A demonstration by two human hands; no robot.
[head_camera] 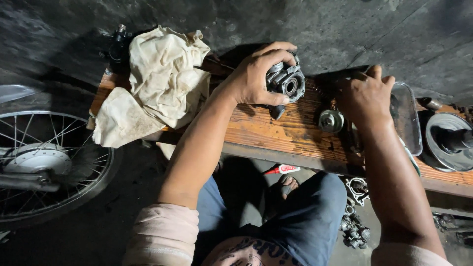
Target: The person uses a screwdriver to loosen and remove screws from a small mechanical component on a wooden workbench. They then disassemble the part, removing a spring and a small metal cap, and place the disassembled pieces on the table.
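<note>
Gripping the grey cast-metal carburettor body with a round bore (287, 81), your left hand (253, 76) is closed over its top and back, fingers curled around the casting, holding it down on the worn orange-brown wooden tabletop (276, 130). The bore faces toward you, just beyond your fingertips, and a dark knob-like part hangs under the casting beside your thumb.

Your right hand (365, 96) rests palm-down further along the plank, well apart from the left, its fingers bent over the near rim of the clear rectangular plastic tray (408, 118). Whether it pinches anything small there, I cannot tell; the fingertips are hidden.

Between your 2 hands, a little nearer the right, sits a small round silver metal cap (330, 120). Beyond the right hand lies a large dark round pulley-like part (451, 143). Past your left wrist, a crumpled cream cloth rag (157, 83) covers the far end of the plank.

Judging from this, you are at the stage of steadying the carburettor while the other hand fetches a part or tool. The next move calls for a firm hold with the left hand, keeping the bore in sight, and a careful pick with the right.
</note>
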